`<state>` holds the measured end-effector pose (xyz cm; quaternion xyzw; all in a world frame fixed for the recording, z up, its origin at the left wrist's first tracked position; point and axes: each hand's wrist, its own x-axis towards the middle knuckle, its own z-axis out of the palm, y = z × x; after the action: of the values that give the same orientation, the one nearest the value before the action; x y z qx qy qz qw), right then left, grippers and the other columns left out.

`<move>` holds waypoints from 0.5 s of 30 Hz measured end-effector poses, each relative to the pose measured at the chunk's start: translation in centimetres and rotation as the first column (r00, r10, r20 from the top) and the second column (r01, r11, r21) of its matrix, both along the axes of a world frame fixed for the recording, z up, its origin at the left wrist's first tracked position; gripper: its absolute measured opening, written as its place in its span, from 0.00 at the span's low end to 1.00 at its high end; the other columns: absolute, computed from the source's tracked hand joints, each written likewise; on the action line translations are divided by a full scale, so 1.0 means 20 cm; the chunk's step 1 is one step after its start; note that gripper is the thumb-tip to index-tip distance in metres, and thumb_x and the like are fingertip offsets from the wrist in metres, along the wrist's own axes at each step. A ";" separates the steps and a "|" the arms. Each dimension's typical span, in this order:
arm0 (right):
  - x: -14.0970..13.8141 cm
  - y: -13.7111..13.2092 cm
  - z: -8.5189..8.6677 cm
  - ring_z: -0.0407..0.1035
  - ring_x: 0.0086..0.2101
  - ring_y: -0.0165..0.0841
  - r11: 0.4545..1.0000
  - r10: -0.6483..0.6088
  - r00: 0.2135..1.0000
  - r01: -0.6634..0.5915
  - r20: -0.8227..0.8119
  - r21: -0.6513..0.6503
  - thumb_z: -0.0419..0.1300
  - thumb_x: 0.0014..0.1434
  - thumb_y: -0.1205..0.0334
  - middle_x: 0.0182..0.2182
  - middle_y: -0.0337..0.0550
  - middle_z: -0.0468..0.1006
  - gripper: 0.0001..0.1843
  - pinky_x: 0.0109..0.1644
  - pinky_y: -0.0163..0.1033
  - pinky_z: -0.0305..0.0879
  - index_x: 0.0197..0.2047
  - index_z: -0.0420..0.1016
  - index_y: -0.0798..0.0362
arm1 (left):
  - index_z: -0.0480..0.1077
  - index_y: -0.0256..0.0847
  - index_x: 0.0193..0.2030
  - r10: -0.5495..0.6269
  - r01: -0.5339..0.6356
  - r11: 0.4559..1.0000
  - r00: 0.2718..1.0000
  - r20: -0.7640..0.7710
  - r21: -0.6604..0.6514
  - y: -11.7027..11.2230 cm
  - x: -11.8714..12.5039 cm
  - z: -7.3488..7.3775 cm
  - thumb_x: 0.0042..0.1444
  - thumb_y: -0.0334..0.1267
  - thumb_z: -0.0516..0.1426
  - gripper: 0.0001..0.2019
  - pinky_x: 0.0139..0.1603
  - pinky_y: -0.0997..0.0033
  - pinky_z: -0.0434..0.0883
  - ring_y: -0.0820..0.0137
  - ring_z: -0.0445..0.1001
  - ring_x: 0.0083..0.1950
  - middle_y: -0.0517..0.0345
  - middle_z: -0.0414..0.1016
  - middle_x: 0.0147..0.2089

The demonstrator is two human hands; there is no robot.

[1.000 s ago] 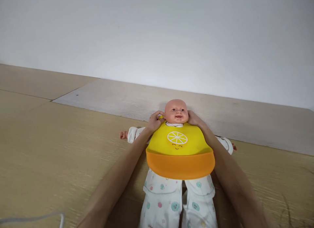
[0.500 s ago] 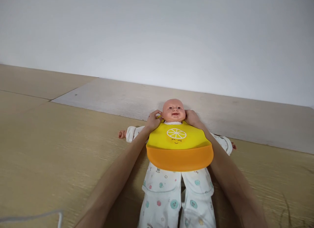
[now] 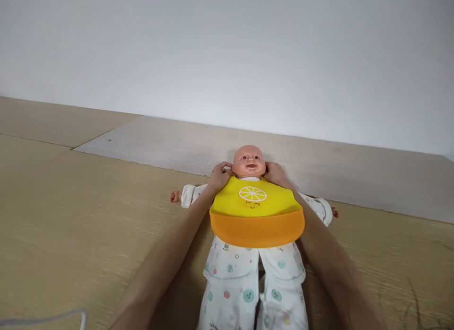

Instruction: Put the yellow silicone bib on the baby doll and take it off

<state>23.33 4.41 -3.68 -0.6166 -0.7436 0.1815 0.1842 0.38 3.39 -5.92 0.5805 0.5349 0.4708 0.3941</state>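
Observation:
A baby doll [image 3: 248, 160] lies on its back in white printed clothes [image 3: 234, 292], arms spread out. Over its chest is a bib [image 3: 269, 193], yellow with a lemon-slice print above an orange catch pocket [image 3: 257, 229]. My left hand [image 3: 220, 175] is closed at the left side of the doll's neck, its fingers curled on the bib's neck strap. On the other side, my right hand [image 3: 276, 173] is closed around the strap's other end. The doll's head and neck hide the right fingertips and the back of the strap.
A white wall [image 3: 227, 60] rises behind the doll. Below it runs a pale board [image 3: 170, 145] beside the tan wooden surface [image 3: 88, 216]. A thin grey, wire-like thing [image 3: 46, 318] crosses the lower left corner.
The view has shifted slightly, bringing lights in at the top left. Yellow strap showed by my left fingers before; it is now hidden there. Both hands stay at the doll's neck.

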 end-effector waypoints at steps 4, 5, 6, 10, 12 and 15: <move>0.04 0.02 -0.01 0.74 0.45 0.43 0.983 0.080 0.951 -0.124 -0.299 -0.133 0.59 0.50 0.68 0.45 0.49 0.79 0.18 0.45 0.37 0.70 0.45 0.79 0.60 | 0.75 0.42 0.36 0.000 0.000 0.999 1.000 -0.014 0.042 0.02 -0.01 -0.02 0.45 0.35 0.57 0.10 0.22 0.74 0.51 0.75 0.54 0.18 0.68 0.62 0.16; 0.05 0.03 -0.01 0.73 0.46 0.43 0.978 0.083 0.937 -0.142 -0.338 -0.155 0.59 0.49 0.69 0.46 0.49 0.79 0.19 0.46 0.38 0.70 0.45 0.79 0.60 | 0.76 0.41 0.40 -0.005 0.006 0.999 1.000 -0.022 0.044 0.02 -0.01 -0.02 0.45 0.35 0.57 0.13 0.22 0.74 0.52 0.75 0.54 0.18 0.68 0.61 0.16; 0.05 0.03 -0.01 0.73 0.46 0.42 0.973 0.078 0.926 -0.151 -0.369 -0.172 0.58 0.49 0.69 0.47 0.49 0.79 0.20 0.46 0.38 0.70 0.46 0.78 0.61 | 0.77 0.41 0.44 -0.013 0.014 0.999 0.999 -0.030 0.043 0.02 -0.01 -0.02 0.46 0.35 0.57 0.17 0.23 0.74 0.53 0.75 0.54 0.19 0.68 0.61 0.16; 0.04 0.02 -0.01 0.72 0.49 0.41 0.972 0.065 0.899 -0.155 -0.432 -0.176 0.57 0.48 0.71 0.49 0.49 0.78 0.27 0.48 0.37 0.70 0.53 0.74 0.60 | 0.74 0.39 0.54 -0.043 0.044 0.998 0.999 -0.030 0.034 0.02 -0.01 0.00 0.46 0.34 0.56 0.25 0.28 0.73 0.60 0.73 0.59 0.22 0.65 0.68 0.20; 0.04 0.01 -0.01 0.72 0.48 0.40 0.979 0.075 0.904 -0.147 -0.420 -0.142 0.57 0.47 0.71 0.48 0.49 0.78 0.27 0.46 0.36 0.70 0.54 0.73 0.59 | 0.75 0.38 0.53 -0.046 0.046 0.998 0.999 -0.009 0.039 0.02 0.00 0.01 0.46 0.33 0.56 0.25 0.31 0.73 0.63 0.71 0.63 0.24 0.62 0.73 0.24; 0.06 0.01 -0.04 0.74 0.46 0.39 0.984 0.080 0.912 -0.138 -0.403 -0.116 0.56 0.47 0.71 0.46 0.47 0.79 0.28 0.41 0.34 0.70 0.53 0.73 0.58 | 0.76 0.37 0.51 -0.050 0.049 0.998 0.999 0.018 0.038 0.03 0.00 0.03 0.45 0.32 0.57 0.23 0.34 0.72 0.67 0.69 0.68 0.28 0.58 0.77 0.26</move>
<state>24.44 4.61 -4.44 -0.5361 -0.7094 0.3648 0.2762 0.36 4.05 -5.31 0.5963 0.5078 0.4762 0.3997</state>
